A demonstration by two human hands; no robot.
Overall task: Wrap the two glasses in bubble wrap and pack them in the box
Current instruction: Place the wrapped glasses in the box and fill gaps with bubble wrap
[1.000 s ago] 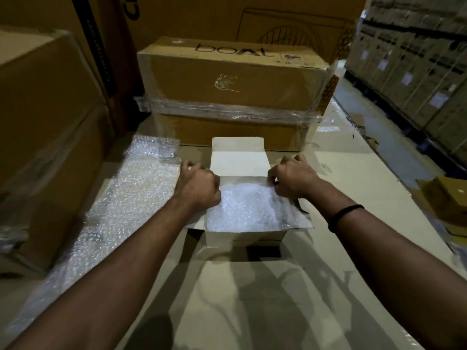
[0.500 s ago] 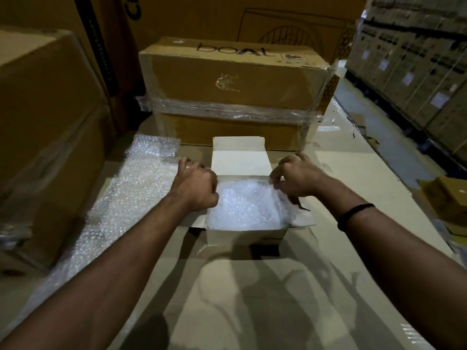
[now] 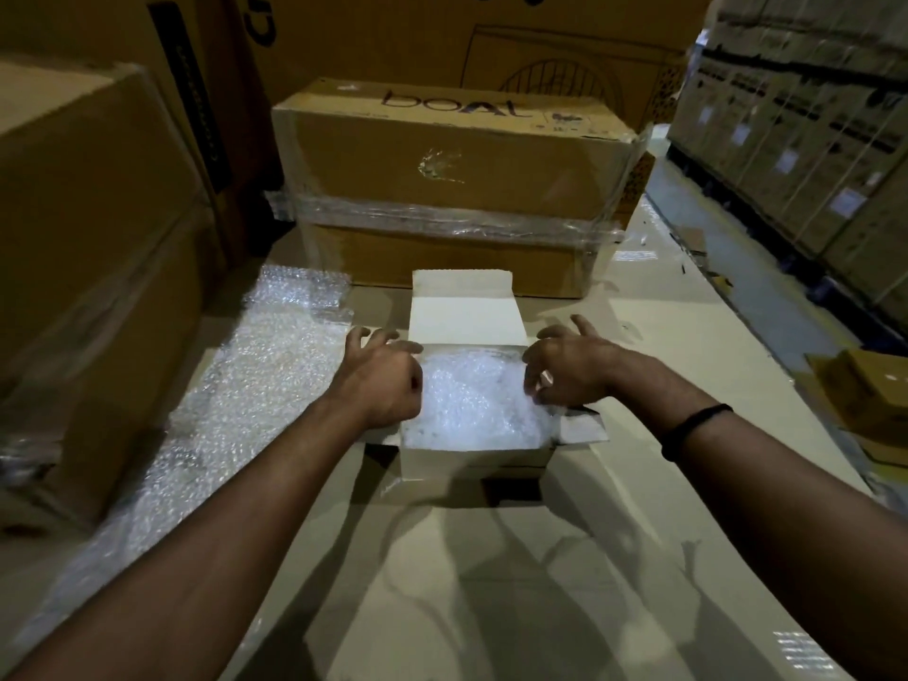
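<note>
A small white box (image 3: 471, 457) stands open on the cardboard surface, its far lid flap (image 3: 467, 314) upright and its side flaps folded out. Bubble-wrapped bundles (image 3: 474, 405) fill it to the rim; the glasses inside the wrap are hidden. My left hand (image 3: 381, 378) hovers over the box's left edge with fingers curled and spread, holding nothing. My right hand (image 3: 567, 368) sits over the right edge, fingers apart and bent down toward the wrap, gripping nothing.
A long sheet of bubble wrap (image 3: 221, 410) lies to the left of the box. A taped "DOAL" carton (image 3: 457, 179) stands just behind it, large cartons (image 3: 88, 248) wall the left side, and a small brown box (image 3: 874, 400) sits at the right.
Both hands have lifted slightly off the box's side flaps and spread their fingers. The bubble-wrapped contents have puffed up a little in the box.
</note>
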